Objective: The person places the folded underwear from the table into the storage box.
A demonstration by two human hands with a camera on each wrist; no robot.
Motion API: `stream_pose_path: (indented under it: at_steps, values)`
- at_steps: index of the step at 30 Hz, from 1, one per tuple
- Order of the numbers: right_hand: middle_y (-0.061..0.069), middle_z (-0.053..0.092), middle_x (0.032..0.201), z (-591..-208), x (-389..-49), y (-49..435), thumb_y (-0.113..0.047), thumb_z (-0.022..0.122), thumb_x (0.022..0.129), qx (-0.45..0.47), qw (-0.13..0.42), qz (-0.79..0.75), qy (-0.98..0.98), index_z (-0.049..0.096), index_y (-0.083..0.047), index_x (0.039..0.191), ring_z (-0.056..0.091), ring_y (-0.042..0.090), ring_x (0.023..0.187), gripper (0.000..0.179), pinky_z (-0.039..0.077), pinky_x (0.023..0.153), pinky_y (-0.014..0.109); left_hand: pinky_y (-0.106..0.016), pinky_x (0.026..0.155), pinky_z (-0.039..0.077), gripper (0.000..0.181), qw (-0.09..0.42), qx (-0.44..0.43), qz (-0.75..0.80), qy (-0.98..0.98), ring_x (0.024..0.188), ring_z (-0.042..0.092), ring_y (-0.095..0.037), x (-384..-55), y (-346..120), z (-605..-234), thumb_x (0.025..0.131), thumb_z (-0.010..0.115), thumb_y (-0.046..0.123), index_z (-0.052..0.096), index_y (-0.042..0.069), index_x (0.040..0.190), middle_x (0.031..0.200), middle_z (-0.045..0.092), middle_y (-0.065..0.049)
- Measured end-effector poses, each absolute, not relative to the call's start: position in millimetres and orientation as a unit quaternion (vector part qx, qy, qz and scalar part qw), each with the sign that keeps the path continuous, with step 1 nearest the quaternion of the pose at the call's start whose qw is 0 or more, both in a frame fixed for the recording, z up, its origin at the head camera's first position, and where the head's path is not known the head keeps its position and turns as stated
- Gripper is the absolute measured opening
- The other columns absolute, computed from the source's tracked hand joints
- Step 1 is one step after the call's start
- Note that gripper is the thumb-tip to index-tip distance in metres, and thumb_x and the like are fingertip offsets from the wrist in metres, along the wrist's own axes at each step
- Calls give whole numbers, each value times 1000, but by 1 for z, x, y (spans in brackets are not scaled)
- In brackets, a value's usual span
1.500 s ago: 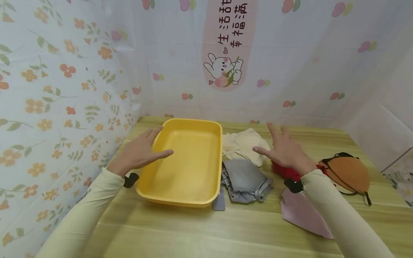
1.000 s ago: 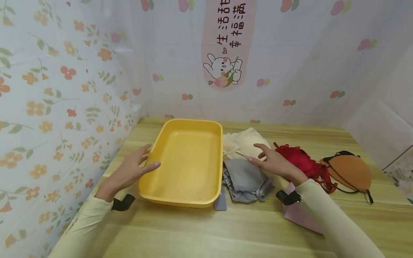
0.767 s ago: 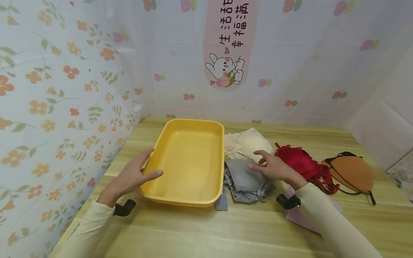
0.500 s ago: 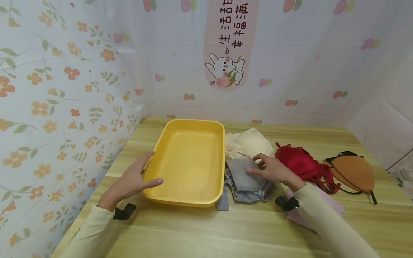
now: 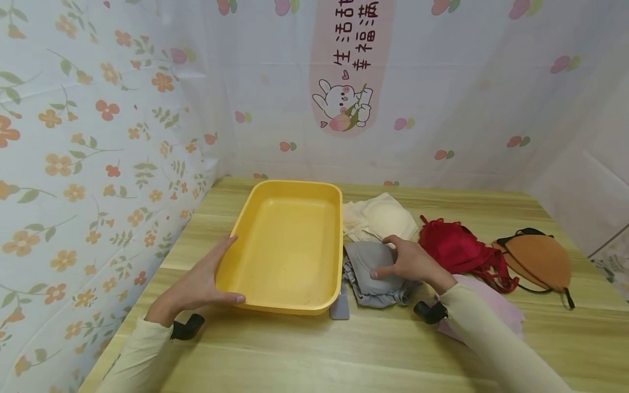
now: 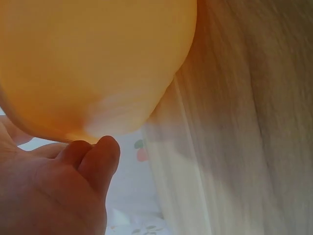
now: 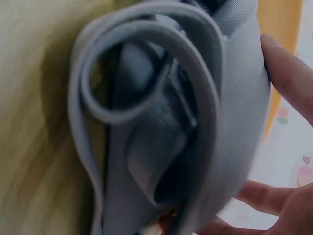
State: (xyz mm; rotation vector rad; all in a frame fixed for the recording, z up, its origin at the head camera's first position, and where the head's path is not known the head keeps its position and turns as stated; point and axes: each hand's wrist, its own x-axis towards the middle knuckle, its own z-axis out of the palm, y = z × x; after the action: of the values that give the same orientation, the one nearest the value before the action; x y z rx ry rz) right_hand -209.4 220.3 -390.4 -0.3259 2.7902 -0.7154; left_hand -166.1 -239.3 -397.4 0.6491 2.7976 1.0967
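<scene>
Right grip (image 5: 415, 263), grey cloth (image 5: 374, 287) directly beneath

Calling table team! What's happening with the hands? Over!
Left hand at near left corner of yellow rectangular plastic tub. Right hand spread over folded grey cloth garment. Cream cloth garment just behind it might snag.

Yellow tub (image 5: 285, 245): rectangular, rounded corners, upright on table (image 5: 295, 355), long sides running away from viewer; left hand (image 5: 196, 281) touches near left corner. Grey garment (image 5: 361, 275): folded into small wrinkled bundle, one end curled in loop; lies just right of tub, right hand (image 5: 415, 265) touching it.
</scene>
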Motion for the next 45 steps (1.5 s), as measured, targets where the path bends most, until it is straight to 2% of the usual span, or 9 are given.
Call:
stream_pose_path:
  at_steps: [5,12,20,23,27,30,34,41,45]
  values:
    - [23,65,122,-391,-210,212,-46,89,67,-96,119,-230,961,49,1,139,62,36,105,95,55,85,48,-73,115,24,128,24,215,354,910,150,20,-53,-166,-239,-400,63,92,40,16,4,160,166,13,-29]
    - [22,63,124,-394,-212,206,-44,91,64,-76,134,-239,959,42,1,144,61,34,105,104,55,85,47,-74,114,24,129,18,213,358,909,150,19,-54,-166,-238,-401,60,93,39,19,2,159,165,12,-31]
    - [21,62,123,-386,-214,204,-46,92,62,-83,151,-245,954,44,-2,144,61,34,104,104,56,83,45,-73,115,23,130,18,210,362,908,150,19,-54,-167,-241,-404,60,94,39,18,3,159,166,13,-30]
    - [23,57,131,-382,-216,209,-44,92,65,-93,159,-280,942,38,-6,150,58,36,111,108,56,88,48,-73,115,24,130,20,210,362,908,150,19,-53,-166,-242,-405,60,94,39,18,5,160,166,12,-30]
    - [27,46,142,-376,-218,222,-30,90,73,-104,185,-375,903,28,-10,157,54,42,120,106,54,94,52,-73,114,25,129,17,215,359,908,150,20,-54,-166,-241,-404,61,93,40,19,4,160,166,11,-29]
    - [28,43,144,-372,-220,233,-19,88,76,-101,208,-440,868,30,-14,157,51,45,123,99,55,92,50,-73,114,24,129,15,217,359,907,149,20,-54,-166,-240,-403,61,93,40,18,4,160,166,11,-29]
    - [29,42,144,-370,-221,244,-12,84,78,-100,223,-488,838,36,-16,155,50,44,122,90,57,87,45,-73,114,24,129,14,215,363,907,149,20,-54,-165,-240,-403,60,94,39,19,3,159,166,12,-29]
    - [28,33,154,-364,-217,253,-11,81,82,-94,197,-534,817,31,-25,158,48,42,126,92,56,91,42,-74,113,25,129,14,218,360,907,149,20,-55,-166,-241,-404,60,94,40,20,3,159,166,11,-30]
    - [26,36,154,-354,-216,255,-13,80,84,-110,172,-529,824,34,-26,156,47,42,127,87,55,91,41,-74,113,25,129,12,216,360,907,149,21,-55,-167,-242,-406,60,94,41,20,5,160,166,11,-30]
